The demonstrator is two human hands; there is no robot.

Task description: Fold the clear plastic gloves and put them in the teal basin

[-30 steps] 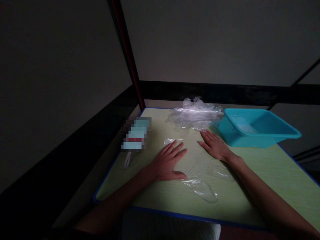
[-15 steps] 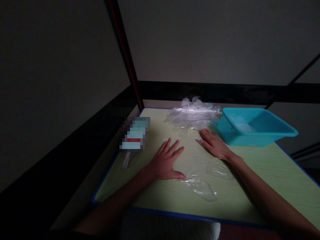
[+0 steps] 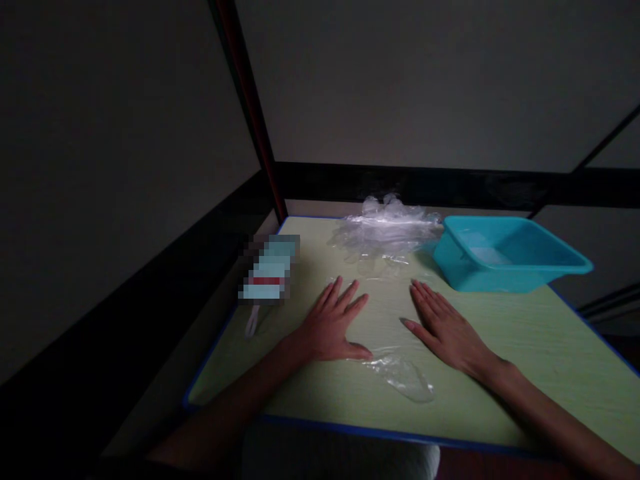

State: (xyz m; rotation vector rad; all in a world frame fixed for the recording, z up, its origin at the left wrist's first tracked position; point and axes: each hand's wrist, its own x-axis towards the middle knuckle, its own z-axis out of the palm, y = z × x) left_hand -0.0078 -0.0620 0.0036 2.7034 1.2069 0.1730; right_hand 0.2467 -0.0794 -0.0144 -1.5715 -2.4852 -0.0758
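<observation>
My left hand (image 3: 331,324) lies flat on the green table (image 3: 540,347), fingers spread, palm down. My right hand (image 3: 447,328) also rests flat and open, a little to the right. Between and under them a clear plastic glove (image 3: 400,375) is spread on the tabletop, its crumpled part showing near my left thumb. Neither hand grips anything.
A heap of clear plastic gloves (image 3: 387,232) lies at the far edge. A turquoise plastic basin (image 3: 505,261) stands at the back right. A blurred-out packet (image 3: 270,269) sits at the left edge. A dark red post (image 3: 250,107) rises behind the table's far left corner.
My right hand has slid back toward me across the clear glove, away from the basin. My left hand has stayed in place.
</observation>
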